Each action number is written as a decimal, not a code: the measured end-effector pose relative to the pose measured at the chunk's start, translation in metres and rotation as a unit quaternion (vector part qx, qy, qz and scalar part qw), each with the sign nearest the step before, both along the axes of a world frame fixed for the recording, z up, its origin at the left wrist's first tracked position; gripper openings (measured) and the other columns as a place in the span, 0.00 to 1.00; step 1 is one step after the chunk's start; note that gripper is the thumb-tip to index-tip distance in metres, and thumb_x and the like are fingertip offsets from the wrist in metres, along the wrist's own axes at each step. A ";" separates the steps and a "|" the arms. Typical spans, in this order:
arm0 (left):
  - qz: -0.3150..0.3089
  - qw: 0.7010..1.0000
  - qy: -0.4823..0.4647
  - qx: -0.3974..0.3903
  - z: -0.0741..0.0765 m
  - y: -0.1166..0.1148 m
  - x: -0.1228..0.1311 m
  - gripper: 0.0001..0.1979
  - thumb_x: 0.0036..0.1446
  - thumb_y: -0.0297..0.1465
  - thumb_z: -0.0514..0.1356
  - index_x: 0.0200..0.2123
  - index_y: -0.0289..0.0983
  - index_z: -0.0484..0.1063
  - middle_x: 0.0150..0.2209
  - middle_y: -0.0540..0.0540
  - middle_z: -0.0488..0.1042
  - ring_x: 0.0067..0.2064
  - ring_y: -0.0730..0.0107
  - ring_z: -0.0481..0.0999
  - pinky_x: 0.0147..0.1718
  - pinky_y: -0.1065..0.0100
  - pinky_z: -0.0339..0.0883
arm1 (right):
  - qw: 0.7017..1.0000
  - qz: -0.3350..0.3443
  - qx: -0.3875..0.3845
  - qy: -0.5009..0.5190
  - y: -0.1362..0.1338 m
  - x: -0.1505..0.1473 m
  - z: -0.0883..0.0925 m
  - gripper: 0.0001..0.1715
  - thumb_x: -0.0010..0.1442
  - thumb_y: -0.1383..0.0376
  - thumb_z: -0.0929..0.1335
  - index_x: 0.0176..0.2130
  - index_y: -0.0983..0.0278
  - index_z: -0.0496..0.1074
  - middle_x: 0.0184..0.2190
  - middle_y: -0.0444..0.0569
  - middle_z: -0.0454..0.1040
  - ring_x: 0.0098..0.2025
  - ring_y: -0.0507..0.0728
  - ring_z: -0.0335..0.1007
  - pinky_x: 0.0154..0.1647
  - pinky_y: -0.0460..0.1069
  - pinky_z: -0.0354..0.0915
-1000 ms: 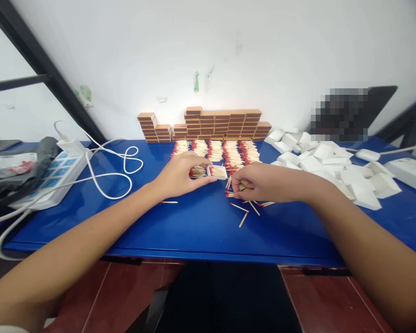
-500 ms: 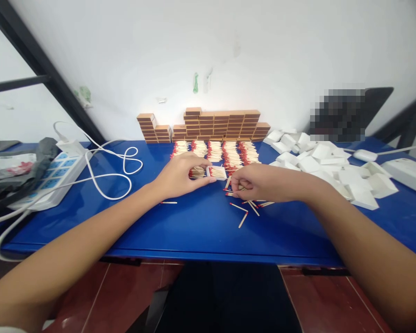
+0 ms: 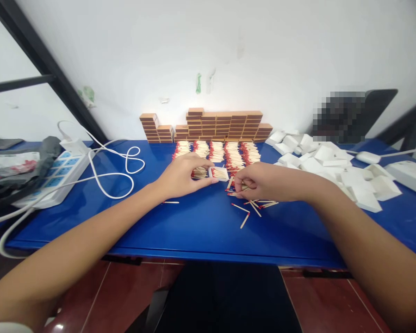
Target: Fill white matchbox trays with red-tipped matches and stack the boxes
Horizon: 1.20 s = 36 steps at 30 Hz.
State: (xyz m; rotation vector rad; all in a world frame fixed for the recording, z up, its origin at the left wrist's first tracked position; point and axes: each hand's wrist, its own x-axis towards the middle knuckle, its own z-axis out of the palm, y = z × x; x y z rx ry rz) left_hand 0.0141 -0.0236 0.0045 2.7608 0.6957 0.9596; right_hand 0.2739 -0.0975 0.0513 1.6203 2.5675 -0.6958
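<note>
My left hand (image 3: 187,176) grips the left end of a small white matchbox tray (image 3: 224,179) between thumb and fingers. Matches with red heads (image 3: 219,173) lie inside this tray. Just to its right, my right hand (image 3: 251,181) is closed over a heap of loose matches, fingertips bent down into them; whether it pinches any match is hidden. A few stray matches (image 3: 245,220) lie on the blue table in front of it. Behind both hands, several bundles of matches (image 3: 232,155) stand in a row, red heads to the left.
Brown matchboxes (image 3: 214,125) are stacked along the wall. White empty trays (image 3: 327,159) are piled at the right, beside a white box (image 3: 412,178). A power strip (image 3: 60,173) with white cables (image 3: 96,173) occupies the left of the blue table (image 3: 194,231).
The whole view has shifted slightly. My left hand still holds the tray, and my right hand stays at the loose matches with its fingers slightly rearranged.
</note>
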 end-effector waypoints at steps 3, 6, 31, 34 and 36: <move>0.000 1.000 -0.001 0.001 0.000 0.001 0.000 0.20 0.60 0.46 0.71 0.47 0.39 0.82 0.39 0.44 0.84 0.41 0.60 0.81 0.42 0.61 0.73 | 1.000 0.006 0.008 -0.003 0.001 0.000 0.000 0.13 0.63 0.54 0.69 0.34 0.60 0.76 0.27 0.44 0.71 0.26 0.53 0.61 0.30 0.50 0.54; -0.006 1.000 -0.005 -0.001 0.001 0.000 0.000 0.19 0.61 0.46 0.71 0.47 0.39 0.82 0.40 0.45 0.84 0.40 0.61 0.82 0.43 0.61 0.74 | 1.000 -0.001 -0.008 -0.016 -0.001 -0.001 0.001 0.12 0.62 0.55 0.69 0.33 0.60 0.76 0.27 0.44 0.71 0.26 0.53 0.62 0.29 0.50 0.54; -0.004 1.000 -0.002 0.002 0.002 -0.001 -0.001 0.19 0.60 0.43 0.72 0.48 0.38 0.82 0.42 0.43 0.85 0.43 0.60 0.83 0.47 0.59 0.75 | 0.998 -0.030 0.014 0.051 0.009 0.006 -0.004 0.06 0.59 0.60 0.69 0.34 0.60 0.74 0.24 0.41 0.69 0.26 0.53 0.60 0.31 0.50 0.53; -0.002 1.000 -0.001 0.003 0.002 0.000 -0.001 0.19 0.60 0.44 0.72 0.48 0.38 0.82 0.43 0.43 0.85 0.43 0.59 0.83 0.47 0.59 0.76 | 0.999 -0.016 0.006 0.050 0.008 0.004 -0.006 0.07 0.60 0.60 0.69 0.35 0.60 0.74 0.26 0.42 0.71 0.27 0.53 0.60 0.31 0.50 0.53; 0.001 1.000 0.001 0.001 0.001 0.000 -0.001 0.19 0.60 0.44 0.72 0.48 0.39 0.82 0.43 0.43 0.85 0.43 0.59 0.83 0.47 0.58 0.76 | 0.999 -0.007 -0.005 0.051 0.007 0.003 -0.007 0.07 0.60 0.60 0.69 0.35 0.61 0.74 0.28 0.43 0.72 0.28 0.53 0.61 0.31 0.50 0.54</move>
